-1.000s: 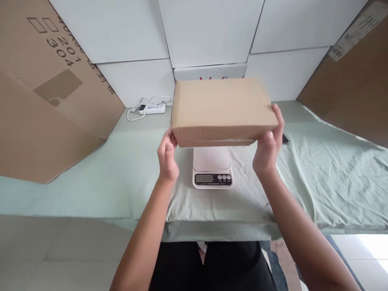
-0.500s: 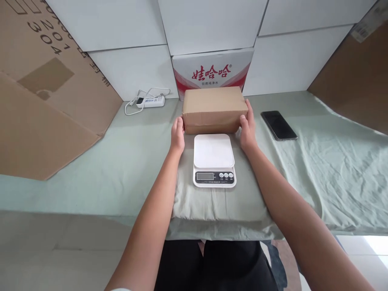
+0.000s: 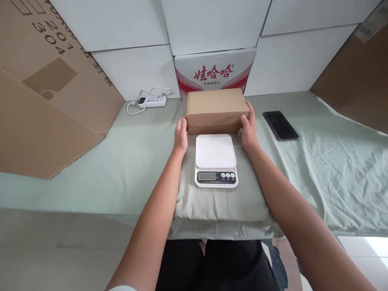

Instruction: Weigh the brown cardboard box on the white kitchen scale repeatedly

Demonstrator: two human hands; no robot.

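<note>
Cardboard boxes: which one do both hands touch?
The small plain brown box behind the scale; left hand and right hand flank its ends, unlike the red-printed carton.

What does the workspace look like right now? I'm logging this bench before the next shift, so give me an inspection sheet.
Surface: table covered by a wrinkled pale green cloth.
Job's things: brown cardboard box lying flat on the cloth, just behind the white kitchen scale; the scale's platform is bare.
Clutter: dark phone lying flat to the right of the box.
Hands: left hand and right hand press the box's two ends.
Cables: white power strip with a looped cord by the wall.
Surroundings: white tiled wall, red-and-white carton behind the box, large cardboard sheets leaning at both sides.
</note>
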